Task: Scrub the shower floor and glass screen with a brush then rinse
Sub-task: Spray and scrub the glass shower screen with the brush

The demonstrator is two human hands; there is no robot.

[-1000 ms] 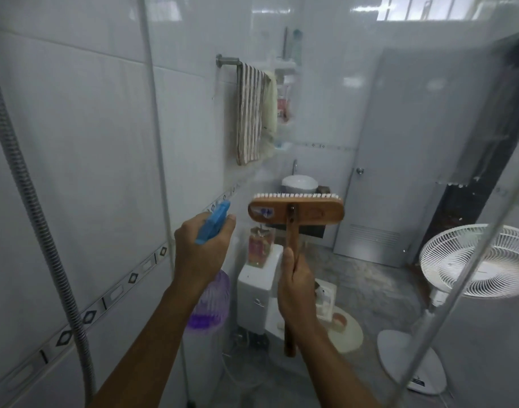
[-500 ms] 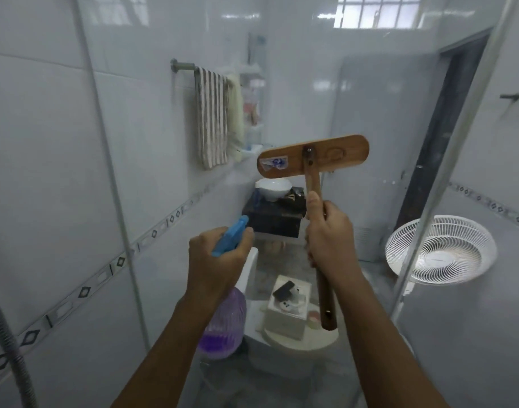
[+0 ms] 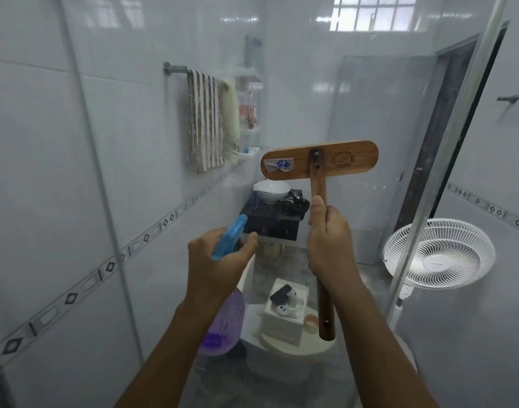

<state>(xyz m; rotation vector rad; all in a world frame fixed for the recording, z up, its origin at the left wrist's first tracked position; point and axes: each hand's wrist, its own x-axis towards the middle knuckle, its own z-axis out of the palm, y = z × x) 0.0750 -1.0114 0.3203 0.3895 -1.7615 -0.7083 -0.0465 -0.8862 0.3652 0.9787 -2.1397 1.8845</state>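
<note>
Right hand (image 3: 329, 245) is clenched round the brush (image 3: 319, 163) at the glass screen (image 3: 370, 113); left hand (image 3: 217, 266) grips a spray bottle (image 3: 222, 319); floor and rinse seemingly remain.

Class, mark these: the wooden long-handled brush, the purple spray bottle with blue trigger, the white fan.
Wooden long-handled brush (image 3: 355, 160): head view, back of its head.
Purple spray bottle with blue trigger (image 3: 225, 328): head view, purple body.
White fan (image 3: 436, 259): head view, grille centre.
</note>
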